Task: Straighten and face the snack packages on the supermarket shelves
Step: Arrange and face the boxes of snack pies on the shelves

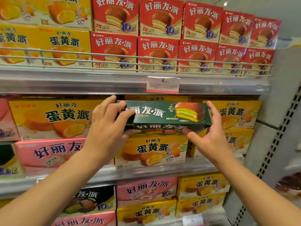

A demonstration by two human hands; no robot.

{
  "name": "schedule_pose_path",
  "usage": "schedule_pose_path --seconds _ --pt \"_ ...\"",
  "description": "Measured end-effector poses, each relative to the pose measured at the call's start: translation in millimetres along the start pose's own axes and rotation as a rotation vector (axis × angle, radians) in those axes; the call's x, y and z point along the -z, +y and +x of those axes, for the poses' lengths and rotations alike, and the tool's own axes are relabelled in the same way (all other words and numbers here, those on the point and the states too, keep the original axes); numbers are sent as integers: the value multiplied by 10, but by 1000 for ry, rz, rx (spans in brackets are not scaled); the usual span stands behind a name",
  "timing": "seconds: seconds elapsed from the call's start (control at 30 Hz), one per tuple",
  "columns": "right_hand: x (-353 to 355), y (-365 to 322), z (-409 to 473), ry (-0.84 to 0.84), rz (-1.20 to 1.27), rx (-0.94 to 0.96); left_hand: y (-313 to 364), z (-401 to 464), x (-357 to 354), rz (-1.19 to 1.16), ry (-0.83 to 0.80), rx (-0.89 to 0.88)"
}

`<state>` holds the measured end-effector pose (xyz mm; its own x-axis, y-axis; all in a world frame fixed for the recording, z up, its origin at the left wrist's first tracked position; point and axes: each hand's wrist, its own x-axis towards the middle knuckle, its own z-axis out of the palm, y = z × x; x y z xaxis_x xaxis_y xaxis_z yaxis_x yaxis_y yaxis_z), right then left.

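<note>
I see the shelves (pixel 130 85) filling the whole view, three tiers stocked with snack boxes. Above my two grips, on the upper tier behind a wire rail (pixel 146 59), stand red boxes (pixel 156 18) two high, with yellow boxes (pixel 48 41) up and to the left of them. A price tag (pixel 163 84) hangs on the shelf edge just above the grips. Level with the grips on the middle tier are more yellow boxes on both sides, and pink boxes (pixel 48 152) lie below and left of the left grip. Directly under the grips sits another yellow box (pixel 151 152).

Between the grips is the green box (pixel 164 115), held lengthwise in front of the middle tier, its front panel facing me and tilted slightly. My left grip (pixel 107 126) grasps its left end, thumb across the front and fingers wrapped beneath. My right grip (pixel 210 137) grasps its right end, fingers up the side and thumb under the bottom edge.
</note>
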<state>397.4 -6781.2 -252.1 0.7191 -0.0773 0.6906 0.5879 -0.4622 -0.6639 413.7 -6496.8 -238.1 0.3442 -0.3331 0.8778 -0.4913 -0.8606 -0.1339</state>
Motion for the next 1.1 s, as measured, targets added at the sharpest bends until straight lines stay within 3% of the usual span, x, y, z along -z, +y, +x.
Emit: schedule_pose_path --seconds 0.13,0.2,0.4,0.5,0.6,0.8,1.1 --pt "82 -89 24 49 139 20 68 -6 129 -47 97 -92" --pt "134 -129 -15 68 230 53 108 -52 207 -120 78 -42" --pt "277 -191 -221 46 357 27 403 -474 321 -487 -81 499" --pt "160 -124 -345 -28 417 -108 502 -695 315 -776 -85 876" --pt "-82 -15 -472 -106 548 -271 529 -950 348 -950 -40 1050" --pt "-690 -47 -747 -292 703 -499 343 -1491 650 -1054 104 1198" --pt "-1552 -528 -850 -408 582 -442 -398 -2024 937 -1106 268 1297"
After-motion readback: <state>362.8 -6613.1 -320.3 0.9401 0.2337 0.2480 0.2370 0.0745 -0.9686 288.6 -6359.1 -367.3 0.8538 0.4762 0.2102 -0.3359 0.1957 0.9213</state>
